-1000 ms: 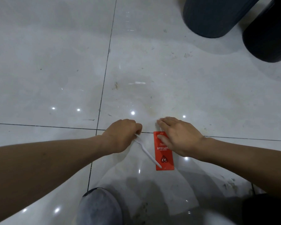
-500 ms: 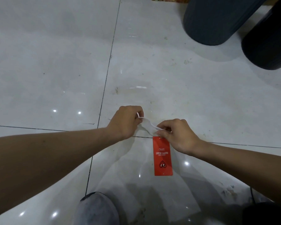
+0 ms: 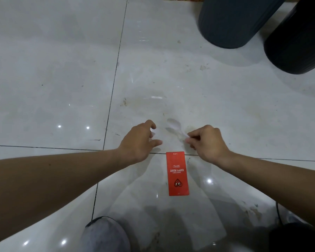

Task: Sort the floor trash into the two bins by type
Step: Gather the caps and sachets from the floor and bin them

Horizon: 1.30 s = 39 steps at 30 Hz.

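Though neither piece is binned yet, the white spoon is in hand just beyond the far end of the red card: the right hand pinches its handle, long axis diagonal, bowl pointing away and leftward. The left hand hovers loosely spread (seemingly empty) beside that end. The grey bin and black bin stand well beyond the card.

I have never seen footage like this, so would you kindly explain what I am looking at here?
No machine here: a person's two bare hands, filmed by one camera worn on the head, looking down at a tiled floor. The right hand pinches the handle of a white plastic spoon. The left hand hovers with loosely curled fingers; whether it holds anything is unclear. A red rectangular paper tag lies on the floor. A dark grey round bin and a black round bin stand beyond.
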Each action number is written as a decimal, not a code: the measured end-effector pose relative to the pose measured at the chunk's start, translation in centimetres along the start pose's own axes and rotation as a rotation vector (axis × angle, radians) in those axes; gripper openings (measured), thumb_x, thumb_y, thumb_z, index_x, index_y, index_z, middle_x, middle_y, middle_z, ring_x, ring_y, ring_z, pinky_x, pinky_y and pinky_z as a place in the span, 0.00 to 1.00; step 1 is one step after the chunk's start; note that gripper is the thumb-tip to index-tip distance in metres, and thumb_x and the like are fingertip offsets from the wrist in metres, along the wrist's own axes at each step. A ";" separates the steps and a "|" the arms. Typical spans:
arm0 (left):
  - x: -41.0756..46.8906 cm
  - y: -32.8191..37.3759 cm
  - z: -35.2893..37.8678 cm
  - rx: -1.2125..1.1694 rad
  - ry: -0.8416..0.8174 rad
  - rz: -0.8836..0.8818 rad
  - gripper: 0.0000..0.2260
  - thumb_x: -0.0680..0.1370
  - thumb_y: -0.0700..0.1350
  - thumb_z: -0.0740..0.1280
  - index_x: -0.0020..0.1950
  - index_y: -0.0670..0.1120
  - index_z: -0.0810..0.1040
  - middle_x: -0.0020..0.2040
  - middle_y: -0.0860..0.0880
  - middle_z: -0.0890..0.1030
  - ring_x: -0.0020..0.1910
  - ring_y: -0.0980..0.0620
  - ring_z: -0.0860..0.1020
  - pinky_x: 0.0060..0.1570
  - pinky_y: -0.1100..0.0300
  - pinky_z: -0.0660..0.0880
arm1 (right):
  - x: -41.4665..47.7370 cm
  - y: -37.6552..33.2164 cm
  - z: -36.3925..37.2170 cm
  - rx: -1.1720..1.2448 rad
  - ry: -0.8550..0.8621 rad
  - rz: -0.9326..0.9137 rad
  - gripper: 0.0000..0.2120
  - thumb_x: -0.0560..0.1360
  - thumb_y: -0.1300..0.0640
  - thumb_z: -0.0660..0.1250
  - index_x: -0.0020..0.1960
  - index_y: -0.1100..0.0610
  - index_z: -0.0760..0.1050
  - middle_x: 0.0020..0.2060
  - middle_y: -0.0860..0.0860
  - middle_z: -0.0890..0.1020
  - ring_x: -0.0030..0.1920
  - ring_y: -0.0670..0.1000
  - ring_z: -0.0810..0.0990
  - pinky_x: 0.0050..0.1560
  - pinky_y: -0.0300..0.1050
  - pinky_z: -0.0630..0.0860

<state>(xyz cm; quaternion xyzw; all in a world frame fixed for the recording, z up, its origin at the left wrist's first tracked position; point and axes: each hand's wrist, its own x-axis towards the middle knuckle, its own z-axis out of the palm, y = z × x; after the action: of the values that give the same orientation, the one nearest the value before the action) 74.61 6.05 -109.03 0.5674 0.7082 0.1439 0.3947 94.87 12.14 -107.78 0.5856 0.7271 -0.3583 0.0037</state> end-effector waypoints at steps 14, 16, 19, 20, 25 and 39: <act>-0.3 1.6 4.2 0.306 -0.182 0.168 0.35 0.68 0.57 0.76 0.69 0.50 0.66 0.61 0.50 0.70 0.61 0.51 0.67 0.59 0.58 0.70 | -0.1 0.5 -0.6 0.388 0.151 0.292 0.06 0.72 0.61 0.74 0.49 0.60 0.83 0.37 0.52 0.84 0.31 0.46 0.81 0.25 0.28 0.70; -0.4 1.9 4.7 0.331 -0.184 0.164 0.34 0.67 0.56 0.76 0.69 0.50 0.66 0.61 0.50 0.69 0.61 0.51 0.67 0.59 0.57 0.71 | -0.1 0.5 -0.7 0.411 0.154 0.298 0.07 0.72 0.61 0.74 0.49 0.60 0.83 0.37 0.52 0.84 0.31 0.46 0.82 0.27 0.29 0.71; -0.4 1.9 5.1 0.381 -0.180 0.186 0.31 0.68 0.55 0.76 0.65 0.49 0.67 0.60 0.49 0.71 0.59 0.51 0.69 0.57 0.57 0.72 | 0.0 0.8 -0.8 0.417 0.146 0.293 0.06 0.71 0.60 0.75 0.47 0.60 0.84 0.36 0.53 0.84 0.35 0.49 0.83 0.34 0.34 0.75; -0.4 1.9 5.1 0.378 -0.180 0.185 0.29 0.68 0.55 0.76 0.64 0.49 0.68 0.59 0.49 0.71 0.57 0.51 0.70 0.56 0.58 0.72 | 0.1 0.8 -0.8 0.419 0.146 0.292 0.06 0.71 0.60 0.76 0.47 0.60 0.84 0.36 0.53 0.84 0.36 0.49 0.83 0.36 0.36 0.76; -0.3 2.0 5.2 0.362 -0.201 0.117 0.27 0.67 0.54 0.77 0.59 0.47 0.70 0.56 0.48 0.72 0.53 0.51 0.72 0.54 0.56 0.74 | 0.5 1.0 -0.7 0.459 0.137 0.299 0.09 0.70 0.60 0.76 0.50 0.60 0.83 0.39 0.53 0.84 0.40 0.51 0.84 0.41 0.40 0.78; 0.1 2.8 4.6 0.356 -0.279 0.059 0.26 0.67 0.52 0.78 0.56 0.44 0.68 0.56 0.47 0.74 0.54 0.49 0.73 0.53 0.57 0.73 | 1.2 0.9 -0.7 0.481 0.138 0.281 0.11 0.70 0.60 0.76 0.52 0.61 0.83 0.40 0.53 0.85 0.41 0.50 0.84 0.51 0.47 0.82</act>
<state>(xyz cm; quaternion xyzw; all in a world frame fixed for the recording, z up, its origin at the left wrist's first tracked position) 79.85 5.90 -110.20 0.6629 0.6442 -0.0518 0.3780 95.55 13.58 -108.29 0.6875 0.5315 -0.4760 -0.1351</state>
